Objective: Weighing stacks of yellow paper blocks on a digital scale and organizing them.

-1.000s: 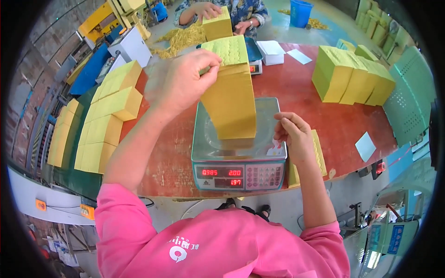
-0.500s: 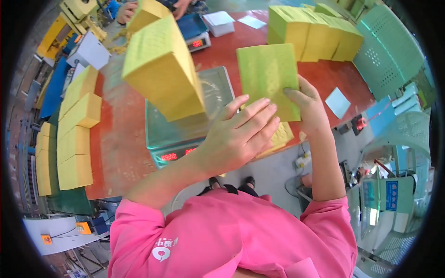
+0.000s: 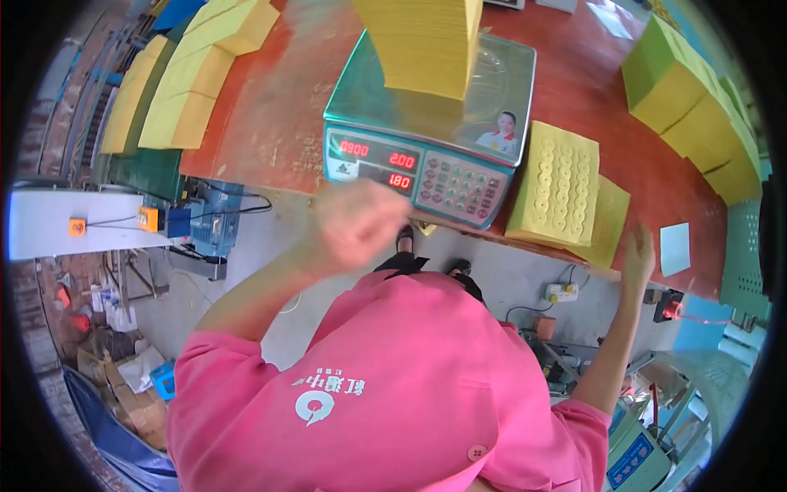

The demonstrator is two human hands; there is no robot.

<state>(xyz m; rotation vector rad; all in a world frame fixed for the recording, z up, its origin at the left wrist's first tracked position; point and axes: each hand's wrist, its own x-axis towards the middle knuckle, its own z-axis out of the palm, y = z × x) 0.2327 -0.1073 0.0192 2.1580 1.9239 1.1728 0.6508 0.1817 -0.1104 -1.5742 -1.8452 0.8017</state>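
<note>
My left hand [image 3: 361, 223], smeared by motion, hovers in front of the digital weighing scale [image 3: 459, 152]; its fingers look curled but are not clear. A tall stack of yellow paper [image 3: 426, 49] stands on the scale's metal pan, its top cut off by the picture's edge. Right of the scale lies a yellow paper stack [image 3: 559, 184] with rows of round, coin-like embossing. Partly beneath or beside it is another yellow paper piece [image 3: 611, 220]. My right hand [image 3: 639, 252] is near that piece at the table's front edge, fingers stretched out, with nothing visible in them.
Yellow paper blocks [image 3: 184, 111] line the table's left side, and more blocks [image 3: 693, 115] stand at the right. A pale slip [image 3: 675, 249] lies on the red tabletop [image 3: 254, 115]. Below the table edge sit a power strip [image 3: 561, 292] and machinery [image 3: 217, 213].
The yellow paper piece held by both hands has left them. My hands have moved apart, left toward the scale's front, right to the table edge. The view has shifted, showing more of the scale's panel.
</note>
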